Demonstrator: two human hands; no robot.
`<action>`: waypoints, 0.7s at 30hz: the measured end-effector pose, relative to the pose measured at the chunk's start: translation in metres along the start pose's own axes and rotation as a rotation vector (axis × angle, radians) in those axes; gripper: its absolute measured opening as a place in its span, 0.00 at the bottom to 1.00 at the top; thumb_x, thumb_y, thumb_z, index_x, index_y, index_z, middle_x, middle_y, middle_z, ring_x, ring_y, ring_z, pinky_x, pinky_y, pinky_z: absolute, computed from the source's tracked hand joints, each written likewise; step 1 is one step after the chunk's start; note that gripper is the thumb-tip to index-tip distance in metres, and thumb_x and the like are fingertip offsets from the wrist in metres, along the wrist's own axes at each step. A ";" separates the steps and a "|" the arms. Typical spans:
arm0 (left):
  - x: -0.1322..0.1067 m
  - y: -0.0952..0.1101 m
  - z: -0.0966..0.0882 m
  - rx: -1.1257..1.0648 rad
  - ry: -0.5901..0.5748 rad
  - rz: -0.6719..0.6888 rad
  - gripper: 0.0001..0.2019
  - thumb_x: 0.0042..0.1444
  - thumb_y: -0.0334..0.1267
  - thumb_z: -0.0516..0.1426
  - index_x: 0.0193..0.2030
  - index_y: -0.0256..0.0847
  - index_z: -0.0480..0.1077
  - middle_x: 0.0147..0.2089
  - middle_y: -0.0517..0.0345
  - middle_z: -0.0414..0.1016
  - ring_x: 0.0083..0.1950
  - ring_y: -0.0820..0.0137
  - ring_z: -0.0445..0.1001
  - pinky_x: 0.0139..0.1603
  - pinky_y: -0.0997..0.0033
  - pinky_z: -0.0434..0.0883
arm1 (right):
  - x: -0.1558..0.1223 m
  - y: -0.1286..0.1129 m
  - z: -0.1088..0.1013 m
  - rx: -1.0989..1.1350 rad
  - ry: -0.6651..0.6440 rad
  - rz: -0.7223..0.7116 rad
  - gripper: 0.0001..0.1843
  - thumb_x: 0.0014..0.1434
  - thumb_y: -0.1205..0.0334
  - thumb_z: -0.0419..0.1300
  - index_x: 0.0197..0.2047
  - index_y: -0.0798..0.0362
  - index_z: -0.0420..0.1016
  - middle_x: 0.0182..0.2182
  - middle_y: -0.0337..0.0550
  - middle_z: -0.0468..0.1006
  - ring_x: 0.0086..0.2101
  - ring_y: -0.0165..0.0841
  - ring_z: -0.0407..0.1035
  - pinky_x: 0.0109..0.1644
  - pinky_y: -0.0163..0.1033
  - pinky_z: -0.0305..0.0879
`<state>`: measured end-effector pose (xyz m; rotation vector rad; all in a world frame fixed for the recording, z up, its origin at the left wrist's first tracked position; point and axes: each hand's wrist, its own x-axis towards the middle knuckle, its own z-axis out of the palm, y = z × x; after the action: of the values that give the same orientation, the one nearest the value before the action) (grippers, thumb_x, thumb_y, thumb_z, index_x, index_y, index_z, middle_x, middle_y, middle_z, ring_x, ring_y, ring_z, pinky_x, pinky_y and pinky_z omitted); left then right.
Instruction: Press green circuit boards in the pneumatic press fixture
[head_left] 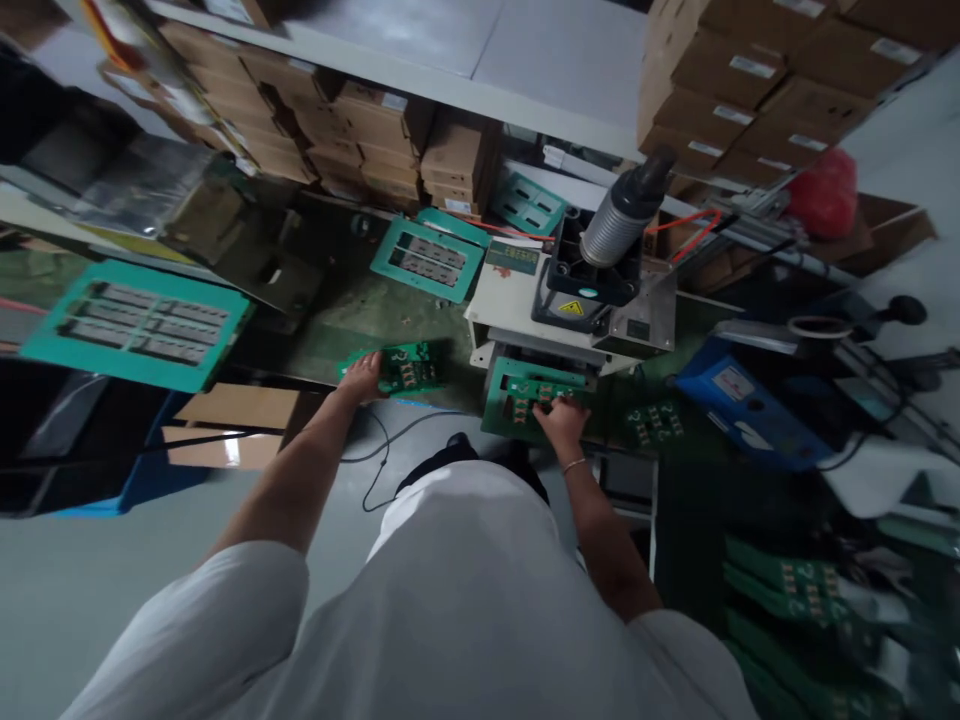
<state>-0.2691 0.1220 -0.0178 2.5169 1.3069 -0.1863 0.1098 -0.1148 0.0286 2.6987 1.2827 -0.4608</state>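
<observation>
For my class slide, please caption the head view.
Left hand on flat green circuit boards; right hand over a rectangular green frame.

The single view looks from head height, forward and steeply down, past the shirt, close below, to the hands at the worktop, farther off. Its wide sweep runs from the floor, near left, to the far shelf.

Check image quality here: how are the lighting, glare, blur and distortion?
Head view, lighting: dim and uneven; head view, glare: a bright glint on the cardboard box at lower left; head view, blur: green boards at lower right look smeared, while the left hand and right hand are readable, though soft; head view, distortion: wide-angle stretch, stacked boxes slanting at upper right.
</observation>
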 end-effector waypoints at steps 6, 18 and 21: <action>0.023 0.031 0.027 -0.037 0.026 0.180 0.44 0.58 0.48 0.62 0.74 0.22 0.53 0.78 0.23 0.50 0.79 0.39 0.52 0.76 0.43 0.56 | 0.011 -0.017 0.011 -0.057 -0.027 -0.057 0.24 0.68 0.46 0.56 0.49 0.58 0.81 0.52 0.61 0.79 0.56 0.52 0.67 0.58 0.54 0.57; 0.055 0.214 0.067 -0.134 -0.134 0.697 0.47 0.64 0.59 0.57 0.80 0.29 0.48 0.81 0.32 0.46 0.82 0.50 0.46 0.80 0.47 0.43 | 0.028 0.085 0.016 -0.039 0.032 -0.431 0.48 0.67 0.28 0.49 0.73 0.60 0.62 0.73 0.64 0.60 0.70 0.53 0.52 0.70 0.55 0.52; 0.056 0.207 0.070 -0.109 -0.123 0.689 0.46 0.65 0.58 0.57 0.80 0.30 0.48 0.81 0.34 0.47 0.82 0.52 0.47 0.80 0.49 0.41 | 0.031 0.106 0.033 -0.045 0.033 -0.565 0.53 0.67 0.28 0.50 0.77 0.64 0.52 0.76 0.63 0.52 0.75 0.51 0.43 0.76 0.56 0.41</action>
<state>-0.0663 0.0313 -0.0564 2.6405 0.3441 -0.1061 0.2032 -0.1668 -0.0155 2.2808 2.0359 -0.4285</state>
